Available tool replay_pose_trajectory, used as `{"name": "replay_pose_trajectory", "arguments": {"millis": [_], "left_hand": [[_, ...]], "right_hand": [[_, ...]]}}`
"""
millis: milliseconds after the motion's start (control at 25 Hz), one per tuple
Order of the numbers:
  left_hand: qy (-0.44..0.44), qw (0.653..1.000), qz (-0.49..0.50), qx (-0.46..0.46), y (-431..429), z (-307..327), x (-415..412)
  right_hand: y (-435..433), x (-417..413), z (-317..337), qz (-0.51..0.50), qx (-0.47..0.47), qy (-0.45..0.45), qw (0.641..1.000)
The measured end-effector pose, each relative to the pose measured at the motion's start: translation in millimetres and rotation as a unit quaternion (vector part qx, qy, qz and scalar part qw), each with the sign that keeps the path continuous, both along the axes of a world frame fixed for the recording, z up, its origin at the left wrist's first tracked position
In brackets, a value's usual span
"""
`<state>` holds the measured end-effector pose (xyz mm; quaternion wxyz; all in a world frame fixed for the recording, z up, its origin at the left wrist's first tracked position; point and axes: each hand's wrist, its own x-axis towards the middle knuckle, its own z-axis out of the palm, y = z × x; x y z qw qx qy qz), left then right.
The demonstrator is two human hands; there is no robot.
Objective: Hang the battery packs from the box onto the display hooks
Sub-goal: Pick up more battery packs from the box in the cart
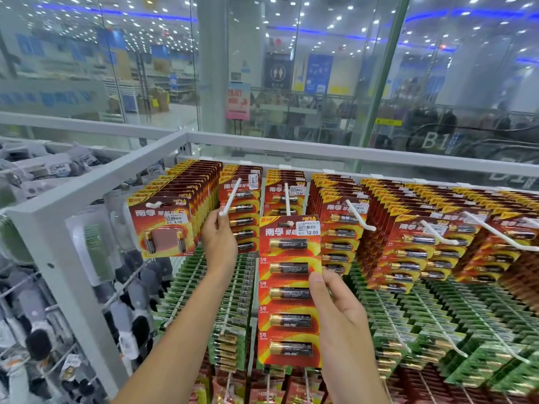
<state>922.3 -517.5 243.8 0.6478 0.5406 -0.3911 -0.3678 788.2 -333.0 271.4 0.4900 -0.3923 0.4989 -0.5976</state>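
A shop worker's right hand (338, 313) pinches the right edge of a tall red battery pack (288, 293), with the thumb (316, 282) on the printed front and the remaining fingers curled out of sight behind the card. The grip sits about halfway up the strip of five cells. The pack hangs upright in front of the display, its punched hang hole (287, 222) level with the tip of a white display hook (287, 199). Something white shows in the hole, so the tip may already be through it, though from here that is hard to judge.

The left hand (218, 243) is raised beside it, fingers closed around the end of the neighbouring hook (232, 195), which carries a few matching packs (242, 211) at its back.

The pack looks like thin card under clear blisters: light for its length, stiff enough to hold flat, but liable to bend and swing from a side grip. The bare card edge offers better purchase than the slick plastic bubbles. A hold nearer the top would steer the hole more surely, and the hole itself seems the part most likely to tear.

Further out, rows of red packs (408, 237) crowd the hooks to the right, and smaller two-cell cards (162, 225) hang to the left. Green packs (437, 316) fill the tier below. A grey rack frame (262, 147) runs above the display, with a glass wall (291, 68) behind it. The supply box is not in view.
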Motion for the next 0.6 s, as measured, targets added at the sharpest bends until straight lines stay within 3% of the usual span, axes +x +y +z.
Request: {"name": "replay_pose_trajectory", "arguments": {"millis": [600], "left_hand": [[0.008,1.0,-0.008,-0.016,-9,-15,13]], "right_hand": [[-140,16,-20,-0.137,-0.006,0.091,0.986]]}}
